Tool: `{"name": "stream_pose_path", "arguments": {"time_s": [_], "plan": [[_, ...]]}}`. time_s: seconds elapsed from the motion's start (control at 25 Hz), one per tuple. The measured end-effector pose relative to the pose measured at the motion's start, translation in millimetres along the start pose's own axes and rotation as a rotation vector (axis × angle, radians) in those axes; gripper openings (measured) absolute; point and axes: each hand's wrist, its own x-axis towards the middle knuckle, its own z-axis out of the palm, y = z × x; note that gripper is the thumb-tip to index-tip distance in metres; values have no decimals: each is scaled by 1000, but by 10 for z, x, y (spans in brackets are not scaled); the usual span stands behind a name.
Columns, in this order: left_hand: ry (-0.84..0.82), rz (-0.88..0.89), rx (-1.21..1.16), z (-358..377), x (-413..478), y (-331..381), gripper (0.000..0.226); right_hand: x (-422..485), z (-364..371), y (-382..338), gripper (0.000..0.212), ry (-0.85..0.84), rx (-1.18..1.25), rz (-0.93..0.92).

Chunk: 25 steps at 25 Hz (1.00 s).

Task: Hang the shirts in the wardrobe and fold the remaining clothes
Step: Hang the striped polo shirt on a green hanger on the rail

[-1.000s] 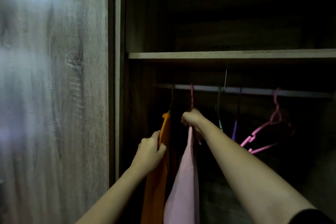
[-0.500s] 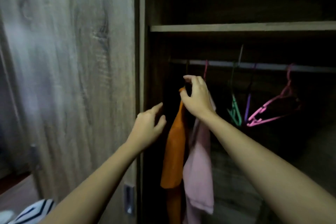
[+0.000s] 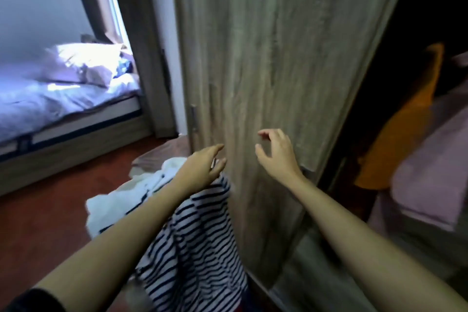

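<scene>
A pile of clothes lies low in the middle: a navy-and-white striped garment [image 3: 195, 243] on top and a white garment [image 3: 119, 200] to its left. My left hand [image 3: 202, 167] hovers open just above the striped garment, holding nothing. My right hand [image 3: 277, 153] is open with fingers curled, in front of the wooden wardrobe door [image 3: 273, 63]. Inside the dark wardrobe at the right hang an orange shirt [image 3: 405, 129] and a pink shirt [image 3: 435, 175]. The rail and hangers are out of view.
A bed [image 3: 60, 106] with pale bedding and pillows stands at the left by a window. Reddish-brown floor [image 3: 43, 223] lies between the bed and the clothes pile. A brownish cloth [image 3: 162, 152] sits behind the pile. The door has a small metal handle [image 3: 193, 119].
Both hands have let go of the hung orange and pink shirts and pulled out of the wardrobe. My view has swung left and down to the clothes pile.
</scene>
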Motion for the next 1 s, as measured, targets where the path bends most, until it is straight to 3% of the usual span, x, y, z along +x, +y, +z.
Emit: {"name": "stream_pose_path", "arguments": {"time_s": [0.16,0.32,0.4,0.6,0.84,1.0], "plan": [[-101,-165,141,88,-601,-1131,68,-237,761,-146,34,-244,-20,58],[-212,-193,300,157,-925,-1776,79,-171,1199,-189,36,-373,-82,88],[-241,-152,362,238,-982,-1934,86,-51,1426,-258,35,-411,-91,93],[-164,-95,383,435,-993,-2070,76,347,2064,-441,32,-500,-153,88],[-60,-19,386,555,-981,-2184,73,697,2651,-488,29,-794,-315,219],[-26,-24,425,574,-1000,-2184,74,769,2623,-542,27,-670,-273,299]]}}
